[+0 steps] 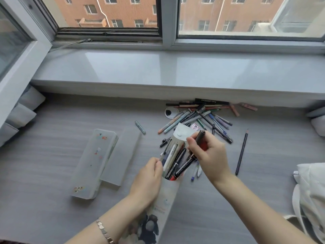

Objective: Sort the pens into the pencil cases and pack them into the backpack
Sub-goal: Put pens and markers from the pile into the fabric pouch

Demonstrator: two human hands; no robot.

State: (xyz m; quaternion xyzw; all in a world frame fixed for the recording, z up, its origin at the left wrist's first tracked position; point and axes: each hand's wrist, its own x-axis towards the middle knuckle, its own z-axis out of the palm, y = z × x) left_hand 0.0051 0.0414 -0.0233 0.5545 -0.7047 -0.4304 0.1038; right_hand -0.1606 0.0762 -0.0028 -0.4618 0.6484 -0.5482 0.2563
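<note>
A soft printed pencil case (167, 196) lies open in the middle of the desk, with several pens (175, 161) sticking out of its mouth. My left hand (147, 180) grips the case's left edge near the opening. My right hand (209, 154) pinches a dark brown-and-red marker (201, 140) over the case's mouth, beside its white flap (182, 131). A loose pile of pens (202, 118) lies behind, near the sill. Left of the case rest a translucent plastic pencil case (93, 162) with stickers and a plain frosted case (121, 155).
A long black pencil (242, 152) lies alone on the right. A small grey tube (140, 127) sits left of the pile, and a round desk grommet (169, 112) behind it. A white fabric bag (311, 194) is at the right edge. The window sill (175, 71) runs along the back.
</note>
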